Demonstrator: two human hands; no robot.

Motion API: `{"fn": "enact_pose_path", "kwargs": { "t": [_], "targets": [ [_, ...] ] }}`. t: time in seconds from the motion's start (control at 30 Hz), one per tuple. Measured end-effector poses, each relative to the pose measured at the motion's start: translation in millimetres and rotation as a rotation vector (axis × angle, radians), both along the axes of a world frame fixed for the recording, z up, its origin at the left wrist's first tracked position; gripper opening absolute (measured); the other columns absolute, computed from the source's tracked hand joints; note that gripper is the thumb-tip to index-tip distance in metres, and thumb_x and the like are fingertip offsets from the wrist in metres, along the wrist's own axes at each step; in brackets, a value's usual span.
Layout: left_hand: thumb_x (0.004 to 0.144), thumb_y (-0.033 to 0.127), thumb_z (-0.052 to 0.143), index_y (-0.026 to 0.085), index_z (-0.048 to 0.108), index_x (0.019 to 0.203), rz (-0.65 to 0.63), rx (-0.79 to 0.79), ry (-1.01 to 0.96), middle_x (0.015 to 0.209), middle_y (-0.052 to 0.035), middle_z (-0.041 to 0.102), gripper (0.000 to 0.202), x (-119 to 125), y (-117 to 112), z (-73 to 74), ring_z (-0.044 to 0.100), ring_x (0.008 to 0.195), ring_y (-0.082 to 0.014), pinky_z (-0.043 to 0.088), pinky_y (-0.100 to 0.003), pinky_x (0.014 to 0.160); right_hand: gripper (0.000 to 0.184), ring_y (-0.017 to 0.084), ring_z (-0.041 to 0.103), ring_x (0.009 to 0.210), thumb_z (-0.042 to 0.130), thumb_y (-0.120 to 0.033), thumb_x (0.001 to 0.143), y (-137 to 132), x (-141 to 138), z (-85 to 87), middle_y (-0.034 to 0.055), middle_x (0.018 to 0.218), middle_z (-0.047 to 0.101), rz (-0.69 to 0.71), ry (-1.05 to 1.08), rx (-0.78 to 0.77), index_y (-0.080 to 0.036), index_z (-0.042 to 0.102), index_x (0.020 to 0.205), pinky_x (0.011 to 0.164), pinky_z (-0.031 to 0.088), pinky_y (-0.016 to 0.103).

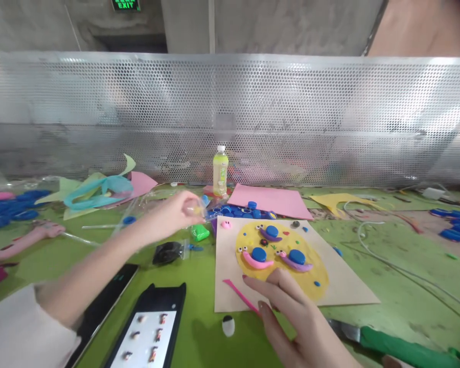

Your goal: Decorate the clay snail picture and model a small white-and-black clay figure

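Caps (258, 254) blue, snail bodies (256, 263) pink and purple — disc (316, 273) yellow, sheet (345, 291) beige, stick (240, 295) hot pink. Tabletop (199, 327) green with dark stains — panel (291, 102) silver, hole-dotted.

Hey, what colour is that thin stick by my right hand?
The thin stick is bright pink, seen in the head view.

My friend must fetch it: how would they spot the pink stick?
Find the pale sheet on the green table. Near its lower left corner, a thin pink stick slants towards the right hand. Unlike the curved pink snail beyond it, it's nearly straight and outside the yellow patch.
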State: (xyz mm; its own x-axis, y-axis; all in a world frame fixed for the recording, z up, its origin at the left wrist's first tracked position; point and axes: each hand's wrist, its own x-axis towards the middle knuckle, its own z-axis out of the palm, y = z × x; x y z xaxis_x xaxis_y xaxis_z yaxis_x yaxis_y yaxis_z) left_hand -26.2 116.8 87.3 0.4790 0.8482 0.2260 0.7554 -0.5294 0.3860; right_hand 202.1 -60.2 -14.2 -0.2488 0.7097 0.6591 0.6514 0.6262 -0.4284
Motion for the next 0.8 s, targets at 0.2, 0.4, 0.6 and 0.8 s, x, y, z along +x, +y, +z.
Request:
{"fn": "enact_pose_path", "kwargs": {
  "t": [0.2, 0.4, 0.6, 0.8],
  "targets": [
    [0.088, 0.034, 0.066, 0.029, 0.049, 0.131, -0.315, -0.097, 0.06, 0.108, -0.0065, 0.065, 0.047, 40.4, -75.2, -23.4, 0.066, 0.095, -0.0254, 0.055, -0.038, 0.079, 0.029, 0.014, 0.062, 0.089, 0.047, -0.015, 0.096, 3.7, -0.1, 0.7, 0.0048, 0.1, 0.059, -0.117, 0.132, -0.066, -0.025, 0.05, 0.123, 0.081, 0.056, 0.024],
    [0.071, 0.051, 0.081, 0.017, 0.049, 0.127, -0.561, -0.083, -0.017, 0.109, -0.0095, 0.064, 0.073, 39.4, -91.7, -35.1, 0.062, 0.102, -0.0269, 0.053, -0.039, 0.084, 0.019, 0.013, 0.064, 0.094, 0.044, -0.018, 0.097, 5.2, -4.9, 3.2, 0.0034, 0.1, 0.06, -0.019, 0.2, -0.126, -0.025, 0.055, 0.112, 0.079, 0.055, 0.02],
    [0.082, 0.062, 0.065, 0.02, 0.046, 0.125, -0.632, 0.003, -0.049, 0.107, -0.0095, 0.066, 0.063, 36.7, -83.3, -44.2, 0.064, 0.099, -0.0275, 0.051, -0.042, 0.085, 0.019, 0.014, 0.064, 0.093, 0.042, -0.026, 0.1, 1.3, -5.6, 3.1, 0.0027, 0.098, 0.066, -0.027, 0.268, -0.242, -0.025, 0.059, 0.108, 0.081, 0.054, 0.023],
    [0.084, 0.069, 0.054, 0.022, 0.043, 0.128, -0.65, 0.079, -0.089, 0.103, -0.0087, 0.066, 0.066, 35.4, -84.0, -52.4, 0.065, 0.094, -0.0268, 0.052, -0.041, 0.08, 0.025, 0.018, 0.064, 0.09, 0.04, -0.039, 0.102, 2.3, -6.4, 0.1, 0.005, 0.097, 0.064, 0.088, 0.396, -0.468, -0.023, 0.057, 0.108, 0.082, 0.055, 0.033]
  ]
}}
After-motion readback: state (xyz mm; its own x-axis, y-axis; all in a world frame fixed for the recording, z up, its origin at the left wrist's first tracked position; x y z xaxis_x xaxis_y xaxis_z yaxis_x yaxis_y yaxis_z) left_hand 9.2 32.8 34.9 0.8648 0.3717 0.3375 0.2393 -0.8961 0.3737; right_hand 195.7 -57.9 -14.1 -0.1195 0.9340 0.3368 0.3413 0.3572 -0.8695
